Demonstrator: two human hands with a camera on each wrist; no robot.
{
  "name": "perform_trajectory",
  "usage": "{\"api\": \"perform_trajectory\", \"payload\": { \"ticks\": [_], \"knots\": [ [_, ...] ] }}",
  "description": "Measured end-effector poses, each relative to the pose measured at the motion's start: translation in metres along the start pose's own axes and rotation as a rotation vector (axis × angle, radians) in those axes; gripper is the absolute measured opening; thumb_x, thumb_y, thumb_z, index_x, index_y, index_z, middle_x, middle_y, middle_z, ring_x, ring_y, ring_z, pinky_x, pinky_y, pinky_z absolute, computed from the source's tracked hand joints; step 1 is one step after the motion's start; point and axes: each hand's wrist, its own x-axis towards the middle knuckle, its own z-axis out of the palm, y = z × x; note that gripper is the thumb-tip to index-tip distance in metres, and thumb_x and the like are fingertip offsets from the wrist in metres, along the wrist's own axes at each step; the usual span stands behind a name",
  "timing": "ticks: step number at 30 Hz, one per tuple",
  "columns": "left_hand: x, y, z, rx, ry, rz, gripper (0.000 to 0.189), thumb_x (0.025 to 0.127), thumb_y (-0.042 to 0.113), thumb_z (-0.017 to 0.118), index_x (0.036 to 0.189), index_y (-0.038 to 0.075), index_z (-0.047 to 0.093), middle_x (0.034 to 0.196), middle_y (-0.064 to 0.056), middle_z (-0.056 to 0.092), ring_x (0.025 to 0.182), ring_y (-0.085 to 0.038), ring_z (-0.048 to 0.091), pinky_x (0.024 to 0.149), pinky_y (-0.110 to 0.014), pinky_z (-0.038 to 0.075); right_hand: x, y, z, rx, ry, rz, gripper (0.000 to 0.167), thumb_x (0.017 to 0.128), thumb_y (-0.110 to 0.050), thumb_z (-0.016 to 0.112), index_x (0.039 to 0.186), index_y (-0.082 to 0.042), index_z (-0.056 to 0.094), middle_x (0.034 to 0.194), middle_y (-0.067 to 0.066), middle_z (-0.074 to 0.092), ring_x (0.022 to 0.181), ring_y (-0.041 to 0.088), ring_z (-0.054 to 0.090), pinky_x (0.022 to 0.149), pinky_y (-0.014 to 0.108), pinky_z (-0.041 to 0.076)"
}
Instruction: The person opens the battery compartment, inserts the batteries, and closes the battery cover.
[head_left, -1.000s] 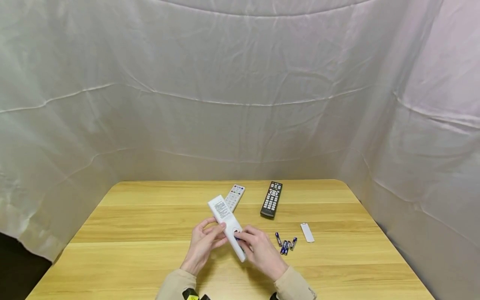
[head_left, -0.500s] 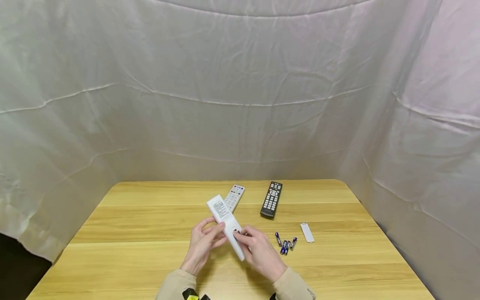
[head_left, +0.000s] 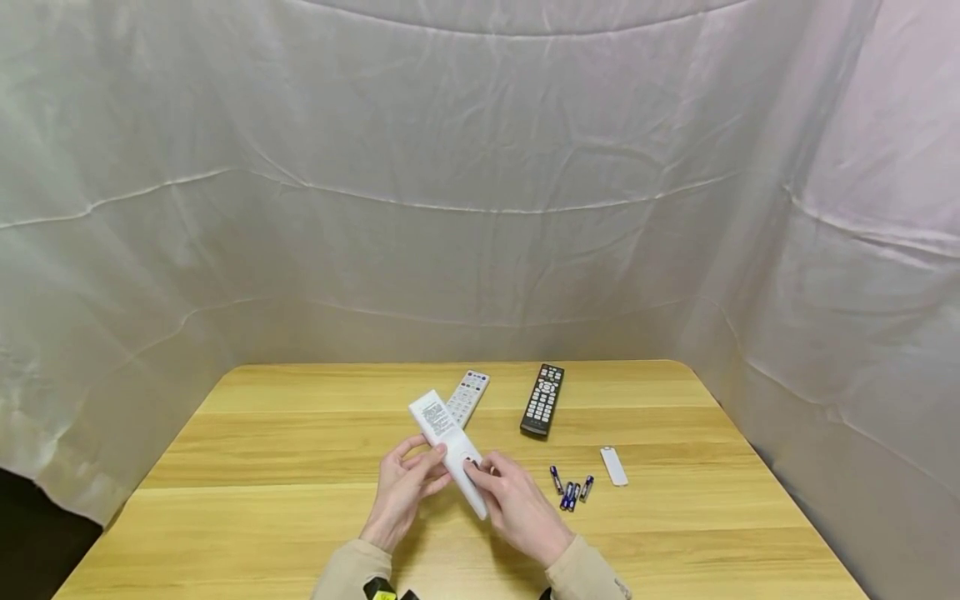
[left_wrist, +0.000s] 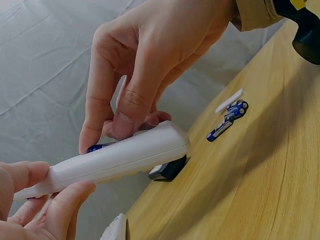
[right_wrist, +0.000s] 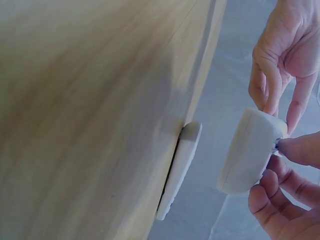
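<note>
My left hand grips a white remote control near its middle, thumb on the back and fingers beneath. The remote is held above the table with its printed back facing up and its battery compartment uncovered. At that compartment, my right hand pinches a blue AAA-size battery with thumb and index finger. Only an end of the battery shows in the left wrist view, since the fingers hide the rest. In the right wrist view, the remote is seen end-on between both hands.
A second white remote lies buttons up behind the held one. To its right is a black remote. Several loose blue batteries and a white battery cover lie right of my right hand. Pale curtains surround the table.
The held remote has shifted slightly left, both hands keeping their places on it. Less of the blue battery shows at the right fingertips. Things on the table have not moved.
</note>
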Motion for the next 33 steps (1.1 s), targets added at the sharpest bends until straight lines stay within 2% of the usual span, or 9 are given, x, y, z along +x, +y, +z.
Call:
{"api": "perform_trajectory", "payload": {
  "ticks": [8, 15, 24, 33],
  "knots": [
    [0.0001, 0.0004, -0.0001, -0.003, 0.02, -0.003, 0.041, 0.096, 0.004, 0.064, 0.132, -0.008, 0.05, 0.096, -0.015, 0.077, 0.078, -0.016, 0.074, 0.079, -0.032, 0.067, -0.001, -0.0012, 0.0018, -0.059, 0.001, -0.002, 0.045, 0.086, 0.0, 0.071, 0.13, -0.005, 0.067, 0.103, 0.003, 0.064, 0.09, 0.012, 0.059, 0.078, 0.023, 0.061],
    [0.0002, 0.0006, 0.0009, -0.004, 0.022, -0.005, 0.041, 0.096, 0.004, 0.064, 0.132, -0.008, 0.05, 0.095, -0.013, 0.077, 0.077, -0.015, 0.074, 0.079, -0.031, 0.067, 0.0001, 0.0019, 0.0027, -0.075, 0.026, -0.037, 0.039, 0.086, -0.003, 0.073, 0.125, -0.004, 0.07, 0.099, 0.003, 0.065, 0.082, 0.009, 0.058, 0.071, 0.016, 0.058],
    [0.0001, 0.0015, -0.0002, -0.028, 0.033, -0.008, 0.042, 0.096, 0.004, 0.064, 0.133, -0.008, 0.049, 0.088, -0.008, 0.077, 0.074, -0.012, 0.073, 0.076, -0.028, 0.067, -0.0012, 0.0019, 0.0039, -0.123, 0.052, -0.065, 0.041, 0.088, -0.008, 0.073, 0.129, -0.008, 0.068, 0.097, 0.001, 0.063, 0.084, 0.009, 0.055, 0.07, 0.016, 0.055],
    [0.0012, 0.0028, -0.0038, -0.061, 0.034, -0.001, 0.048, 0.098, 0.007, 0.062, 0.139, -0.008, 0.042, 0.088, -0.004, 0.076, 0.076, -0.01, 0.073, 0.077, -0.026, 0.066, -0.0036, 0.0024, 0.0044, -0.178, -0.027, -0.078, 0.05, 0.099, -0.027, 0.062, 0.144, -0.009, 0.054, 0.105, 0.003, 0.056, 0.092, 0.01, 0.048, 0.073, 0.018, 0.051]
  ]
}}
